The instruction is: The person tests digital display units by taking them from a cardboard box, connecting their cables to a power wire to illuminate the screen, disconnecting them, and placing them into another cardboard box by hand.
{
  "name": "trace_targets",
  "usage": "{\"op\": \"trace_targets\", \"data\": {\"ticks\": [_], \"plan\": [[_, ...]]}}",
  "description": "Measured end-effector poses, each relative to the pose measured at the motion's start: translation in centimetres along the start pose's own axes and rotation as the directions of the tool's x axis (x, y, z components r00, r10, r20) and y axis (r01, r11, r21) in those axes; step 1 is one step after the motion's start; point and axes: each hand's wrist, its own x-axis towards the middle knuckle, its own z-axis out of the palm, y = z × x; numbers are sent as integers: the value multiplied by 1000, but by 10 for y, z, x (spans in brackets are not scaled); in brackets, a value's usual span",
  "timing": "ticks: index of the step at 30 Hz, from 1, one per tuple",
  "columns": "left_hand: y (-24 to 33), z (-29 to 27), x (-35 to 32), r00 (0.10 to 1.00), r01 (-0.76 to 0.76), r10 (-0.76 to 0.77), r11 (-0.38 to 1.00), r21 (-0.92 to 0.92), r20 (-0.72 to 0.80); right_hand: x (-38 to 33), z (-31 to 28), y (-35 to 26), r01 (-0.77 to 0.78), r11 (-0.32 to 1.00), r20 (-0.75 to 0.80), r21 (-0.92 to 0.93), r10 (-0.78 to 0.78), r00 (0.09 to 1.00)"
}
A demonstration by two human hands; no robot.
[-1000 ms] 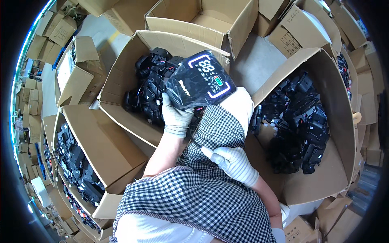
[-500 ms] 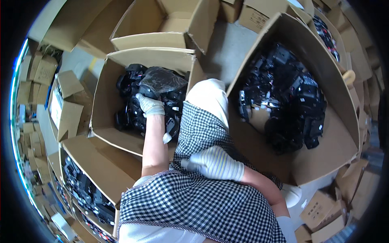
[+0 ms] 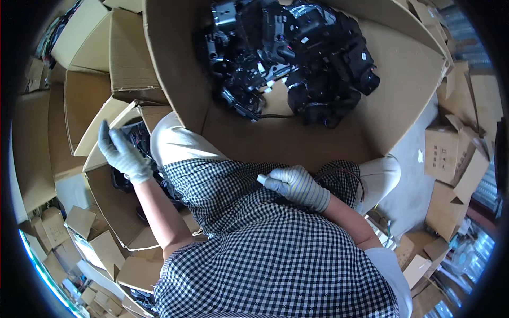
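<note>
My left hand, in a pale knit glove, is raised at the left over the edge of a carton of black plastic parts. Its fingers are stretched out and hold nothing. My right hand, in a striped glove with grey fingertips, is closed above my lap. A small whitish tip shows at its thumb and finger; what it belongs to is hidden. Ahead, a large open carton holds a heap of glossy black plastic assemblies with metal pieces and small white labels.
My checked apron covers my lap, with the large carton between my knees. A thin dark wire curves by my right knee. More cartons stand at the left, others at the right beside grey floor.
The view has swung right, toward the large carton. My left hand has come off the black parts in the left carton and lifted with fingers extended. My right hand stays closed over my lap.
</note>
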Motion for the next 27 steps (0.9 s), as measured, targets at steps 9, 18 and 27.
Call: {"op": "trace_targets", "data": {"ticks": [9, 18, 27], "plan": [[-4, 207, -210, -187, -837, -63, 532, -126, 980, -11, -14, 8, 113, 979, -40, -168, -121, 992], [-49, 223, -287, -177, -823, -525, 543, 168, 832, -57, -28, 48, 52, 948, -232, -315, -130, 964], [50, 160, -231, 0, -530, -308, 807, 261, 951, -63, -28, 41, 54, 970, -369, -237, -141, 919]]}}
